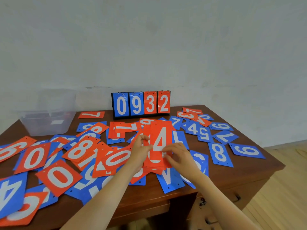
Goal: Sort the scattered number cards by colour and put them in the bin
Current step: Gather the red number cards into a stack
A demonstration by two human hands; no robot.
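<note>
1. At the middle of the brown wooden desk (pixel 259 170), the left grip (pixel 141 147) and right grip (pixel 178 154) both hold a stack of red number cards (pixel 160 138), a white 4 on top.
2. Around it, loose red and blue cards (pixel 219 155) lie scattered; the clear plastic bin (pixel 48 120) stands at the desk's far left corner.

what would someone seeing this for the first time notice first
The red stack topped by a 4, held up at the centre by the left hand and right hand. Around it, red and blue cards lie scattered over most of the table. At the back stands a scoreboard reading 0932, with a clear bin at the far left corner.
</note>
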